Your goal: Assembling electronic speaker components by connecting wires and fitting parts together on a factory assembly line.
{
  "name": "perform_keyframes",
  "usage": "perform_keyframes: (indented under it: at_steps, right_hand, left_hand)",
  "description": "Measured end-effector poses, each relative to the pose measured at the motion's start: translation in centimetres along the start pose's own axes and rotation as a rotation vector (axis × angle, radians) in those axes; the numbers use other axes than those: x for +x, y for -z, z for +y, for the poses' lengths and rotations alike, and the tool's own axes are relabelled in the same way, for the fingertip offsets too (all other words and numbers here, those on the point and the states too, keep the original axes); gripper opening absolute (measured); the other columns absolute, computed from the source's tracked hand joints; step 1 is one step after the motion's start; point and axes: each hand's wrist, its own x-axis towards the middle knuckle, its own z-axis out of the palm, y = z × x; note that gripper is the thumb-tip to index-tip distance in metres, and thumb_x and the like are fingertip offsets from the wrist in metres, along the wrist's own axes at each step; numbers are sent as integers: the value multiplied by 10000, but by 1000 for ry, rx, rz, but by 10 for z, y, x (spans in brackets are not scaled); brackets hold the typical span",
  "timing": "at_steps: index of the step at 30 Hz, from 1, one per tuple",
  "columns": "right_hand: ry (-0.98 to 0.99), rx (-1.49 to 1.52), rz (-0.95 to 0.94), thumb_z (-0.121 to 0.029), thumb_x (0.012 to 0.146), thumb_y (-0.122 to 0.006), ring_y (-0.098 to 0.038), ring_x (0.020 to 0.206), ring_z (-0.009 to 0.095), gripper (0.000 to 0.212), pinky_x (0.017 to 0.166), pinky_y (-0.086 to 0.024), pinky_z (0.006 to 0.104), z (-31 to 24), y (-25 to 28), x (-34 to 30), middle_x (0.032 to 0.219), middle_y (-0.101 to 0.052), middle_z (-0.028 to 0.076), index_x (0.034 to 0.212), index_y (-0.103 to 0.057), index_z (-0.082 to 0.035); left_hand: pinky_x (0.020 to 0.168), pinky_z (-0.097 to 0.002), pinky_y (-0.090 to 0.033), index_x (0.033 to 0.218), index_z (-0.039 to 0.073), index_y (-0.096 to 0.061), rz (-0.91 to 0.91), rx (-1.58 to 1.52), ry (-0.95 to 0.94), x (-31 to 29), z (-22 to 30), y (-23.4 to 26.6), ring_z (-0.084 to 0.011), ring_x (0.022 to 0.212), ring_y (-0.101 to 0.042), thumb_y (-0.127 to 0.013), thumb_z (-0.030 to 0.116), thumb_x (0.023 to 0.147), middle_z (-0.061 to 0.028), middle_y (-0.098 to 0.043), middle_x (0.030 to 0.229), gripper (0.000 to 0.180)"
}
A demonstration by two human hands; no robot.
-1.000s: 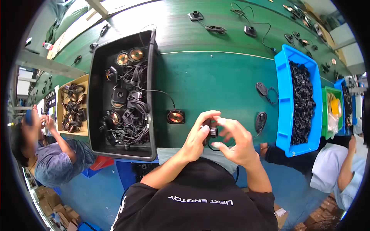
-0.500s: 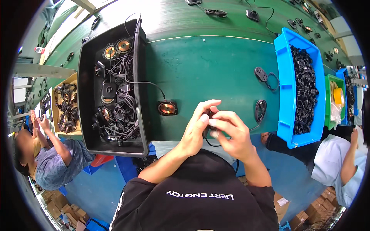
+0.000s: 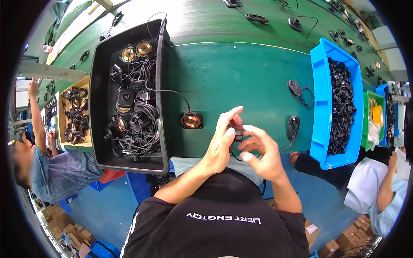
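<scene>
I see a big green table (image 3: 241, 77) with a long black bin (image 3: 162, 116) on the left and a blue tub (image 3: 319, 116) on the right. The right hand (image 3: 267, 157) has bent, loose fingers, held apart from the thumb. Just beside it, the left hand (image 3: 220, 148) pinches a little black part (image 3: 238, 136) in its thumb and fingers, near the table's front edge.

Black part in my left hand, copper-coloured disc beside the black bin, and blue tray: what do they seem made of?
Black part: probably plastic, dark with a slight sheen, though partly hidden.
Disc: likely coppery metal, perhaps wound wire, by its bright orange-brown shine.
Blue tray: apparently moulded plastic, smooth and semi-gloss, evenly coloured.
</scene>
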Motion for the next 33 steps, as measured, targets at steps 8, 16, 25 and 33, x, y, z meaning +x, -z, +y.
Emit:
perform_keyframes:
  at_steps: [8, 16, 25, 33]
  right_hand:
    - [-173, 102, 70, 141, 731, -556, -579, 593, 138, 591, 493, -487, 225, -25, 5, 34, 915, -580, 118, 1269, -447, -77]
    - [393, -8, 163, -16, 852, -534, -456, 507, 114, 244, 418, -334, 229, -191, 53, 229, 712, -534, 55, 1095, -524, -16]
    - [648, -9, 203, 11, 852, -544, -510, 581, 152, 282, 566, -456, 252, -223, 30, 370, 845, -538, 61, 1127, -498, -34]
    - [737, -1155, 308, -17, 748, -635, -541, 1104, 237, 619, 915, -456, 351, -74, 25, 368, 1324, -444, 124, 1330, -437, -86]
  left_hand:
    - [1033, -423, -325, 1408, 10, -320, 115, 329, -329, -5, 12, 18, -340, 1233, -387, -395, 452, 962, -176, -304, 1427, 633]
    - [1000, -425, -381, 1337, 28, -411, 467, 895, -435, -27, 2, 43, -342, 1148, -480, -662, 59, 773, -190, -448, 1298, 618]
    - [787, -312, -467, 1144, 7, -567, 538, 447, -53, -19, -8, 52, -233, 848, -556, -678, -37, 742, -110, -553, 1060, 420]
    - [704, -301, -446, 1026, -2, -621, 446, 552, -368, -44, 77, 46, -208, 758, -521, -703, -9, 738, -78, -580, 896, 299]
